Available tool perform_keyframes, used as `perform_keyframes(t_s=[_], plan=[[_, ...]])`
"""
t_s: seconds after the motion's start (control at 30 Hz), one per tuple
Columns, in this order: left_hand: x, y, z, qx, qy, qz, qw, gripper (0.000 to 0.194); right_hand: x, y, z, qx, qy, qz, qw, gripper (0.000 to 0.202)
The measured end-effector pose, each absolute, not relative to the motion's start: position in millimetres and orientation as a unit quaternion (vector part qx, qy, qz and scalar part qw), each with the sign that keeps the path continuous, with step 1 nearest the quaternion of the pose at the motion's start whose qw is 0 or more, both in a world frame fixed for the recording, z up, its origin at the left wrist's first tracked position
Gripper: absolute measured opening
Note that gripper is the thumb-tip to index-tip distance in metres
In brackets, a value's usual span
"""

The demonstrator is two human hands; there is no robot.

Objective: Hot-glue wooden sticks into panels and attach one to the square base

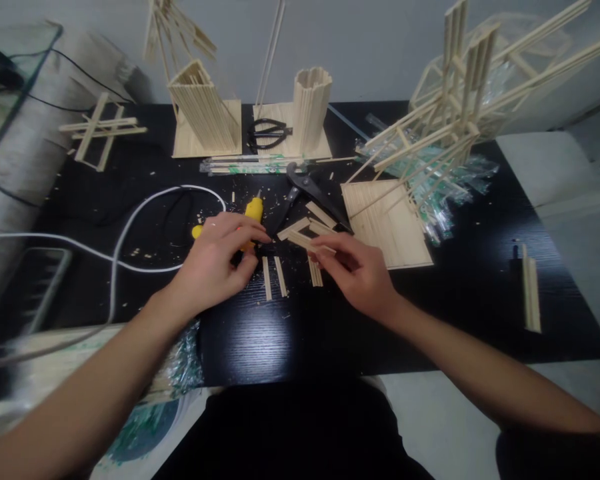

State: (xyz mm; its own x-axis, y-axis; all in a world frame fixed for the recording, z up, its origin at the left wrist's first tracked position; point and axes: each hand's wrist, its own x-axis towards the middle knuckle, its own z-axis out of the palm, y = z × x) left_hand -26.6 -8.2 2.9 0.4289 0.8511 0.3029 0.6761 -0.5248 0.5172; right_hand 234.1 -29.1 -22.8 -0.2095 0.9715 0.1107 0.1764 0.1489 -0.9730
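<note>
Head view shows our right hand (357,270) pinching a short wooden strip (300,239) among loose pieces (321,215) mid-worktop (330,340), just left of the flat wooden panel (393,227), and our left hand (223,260) half-curled over the yellow tool (254,209), though we cannot tell whether its fingers grip anything.

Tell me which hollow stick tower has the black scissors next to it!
The right-hand tower, with the bumpy, rounder top. The black scissors lie beside it, on its board. The left-hand tower has a pointy-cornered top.
</note>
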Motion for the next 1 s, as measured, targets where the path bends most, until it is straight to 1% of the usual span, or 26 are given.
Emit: perform_keyframes(t_s=[0.07, 0.17, 0.27, 0.37, 0.43, 0.53, 0.6, 0.67, 0.83, 0.93, 1.0], plan=[[-31.1, -5.2, 3.4, 0.816, 0.502, 0.256, 0.129, 0.025, 233.6, -31.9, -27.0, -0.437, -0.717, 0.367, 0.400, 0.014], [-38.8, -1.0, 2.0, 0.788, 0.570, 0.211, 0.095, 0.033, 232.7, -32.3, -34.1, -0.392, -0.801, 0.274, 0.361, 0.022], [-44.6, 2.1, -1.7, 0.774, 0.604, 0.167, 0.093, 0.044, 232.1, -30.4, -38.0, -0.359, -0.848, 0.217, 0.323, 0.032], [-46.2, 3.2, -5.0, 0.778, 0.611, 0.122, 0.082, 0.050, 232.1, -29.7, -37.1, -0.356, -0.869, 0.173, 0.296, 0.031], [-45.6, 3.3, -6.5, 0.779, 0.616, 0.095, 0.065, 0.050, 232.2, -30.2, -35.4, -0.358, -0.877, 0.147, 0.286, 0.030], [-45.2, 3.7, -8.1, 0.774, 0.625, 0.082, 0.055, 0.044, 231.5, -31.6, -33.9, -0.362, -0.881, 0.124, 0.278, 0.031], [-45.9, 4.2, -8.4, 0.774, 0.624, 0.090, 0.059, 0.039, 229.9, -32.1, -34.0, -0.363, -0.884, 0.118, 0.270, 0.035], [-46.9, 4.7, -7.7, 0.776, 0.617, 0.112, 0.070, 0.036, 227.5, -32.1, -34.3, -0.356, -0.891, 0.117, 0.255, 0.044], [-46.6, 5.2, -3.7, 0.755, 0.607, 0.221, 0.114, 0.038, 220.2, -29.2, -32.3, -0.361, -0.904, 0.128, 0.190, 0.064], [-44.9, 5.1, -1.3, 0.722, 0.610, 0.286, 0.154, 0.035, 216.5, -26.3, -28.0, -0.365, -0.907, 0.137, 0.161, 0.066], [-44.2, 4.5, 0.4, 0.696, 0.612, 0.318, 0.200, 0.033, 214.4, -24.1, -24.3, -0.367, -0.904, 0.150, 0.161, 0.064]])
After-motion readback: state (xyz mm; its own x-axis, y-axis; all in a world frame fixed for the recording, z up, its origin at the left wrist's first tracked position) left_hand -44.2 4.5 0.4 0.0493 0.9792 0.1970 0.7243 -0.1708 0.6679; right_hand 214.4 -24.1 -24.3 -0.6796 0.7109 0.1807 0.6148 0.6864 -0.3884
